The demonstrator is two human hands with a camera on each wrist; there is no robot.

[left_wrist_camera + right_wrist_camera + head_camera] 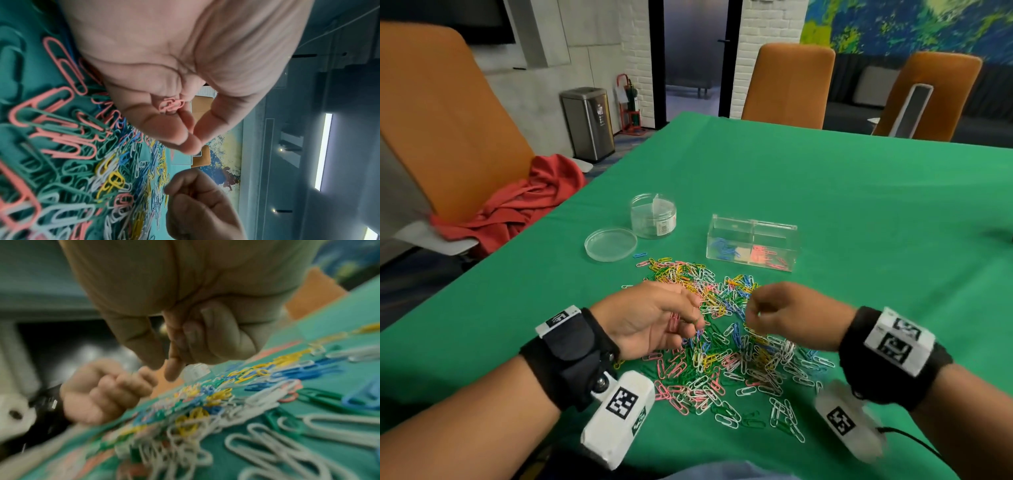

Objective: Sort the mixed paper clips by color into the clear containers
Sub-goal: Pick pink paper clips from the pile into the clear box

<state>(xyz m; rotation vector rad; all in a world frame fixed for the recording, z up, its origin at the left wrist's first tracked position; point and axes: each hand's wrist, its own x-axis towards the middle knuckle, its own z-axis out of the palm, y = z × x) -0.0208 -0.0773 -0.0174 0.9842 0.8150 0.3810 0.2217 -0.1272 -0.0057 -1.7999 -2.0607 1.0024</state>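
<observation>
A mixed heap of coloured paper clips [722, 342] [92, 162] [226, 402] lies on the green table between my hands. My left hand [688, 322] [193, 129] hovers palm-inward over the heap's left side and holds a few pink clips [673, 322] [171, 104] in its curled fingers. My right hand [751, 315] [176, 356] hangs just above the heap's middle with fingers curled and thumb against the index finger; whether it pinches a clip is blurred. A clear two-part box [753, 226] behind the heap holds blue clips [724, 248] on the left and pink clips [768, 257] on the right.
A round clear jar [653, 216] and its flat lid [610, 244] stand behind the heap on the left, with one blue clip [639, 255] beside the lid. A red cloth [517, 209] lies on the orange chair at the left table edge. The green table [825, 178] stretches far and right.
</observation>
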